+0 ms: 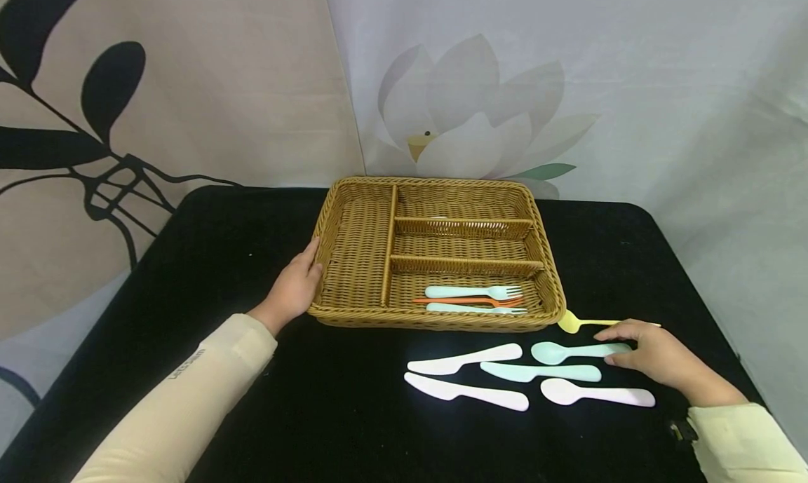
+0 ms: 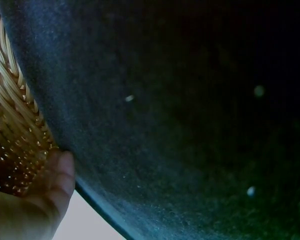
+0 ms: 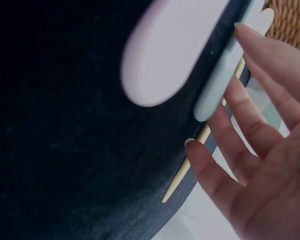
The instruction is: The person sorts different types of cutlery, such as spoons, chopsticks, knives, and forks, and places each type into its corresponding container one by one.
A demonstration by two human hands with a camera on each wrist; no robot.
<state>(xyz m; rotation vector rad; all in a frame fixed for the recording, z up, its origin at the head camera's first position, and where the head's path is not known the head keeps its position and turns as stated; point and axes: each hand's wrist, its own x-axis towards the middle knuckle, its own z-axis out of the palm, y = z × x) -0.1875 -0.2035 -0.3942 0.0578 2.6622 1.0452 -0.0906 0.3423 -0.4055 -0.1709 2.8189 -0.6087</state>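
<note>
My left hand (image 1: pixel 292 289) rests against the left side of the brown wicker basket (image 1: pixel 429 320), its fingers fairly straight along the wall. At the right, my right hand (image 1: pixel 659 357) is spread over the handle of a mint-green spoon (image 1: pixel 550 353) lying on the black cloth. Thumb and fingers stand on either side of that handle (image 3: pixel 215 95), without a visible pinch. Beyond it lies a yellow spoon (image 1: pixel 570 322), its handle partly behind the fingers. Nearer the front are a pale pink spoon (image 1: pixel 600 393) and a mint-green knife (image 1: pixel 539 372).
Two whitish knives (image 1: pixel 467 359) lie left of the spoons. In the basket's front right compartment are two mint-green forks (image 1: pixel 457 291) and an orange fork (image 1: pixel 454 301). Dividers split the basket into several compartments. A printed curtain (image 1: pixel 252 83) hangs behind the black-covered table (image 1: pixel 303 413).
</note>
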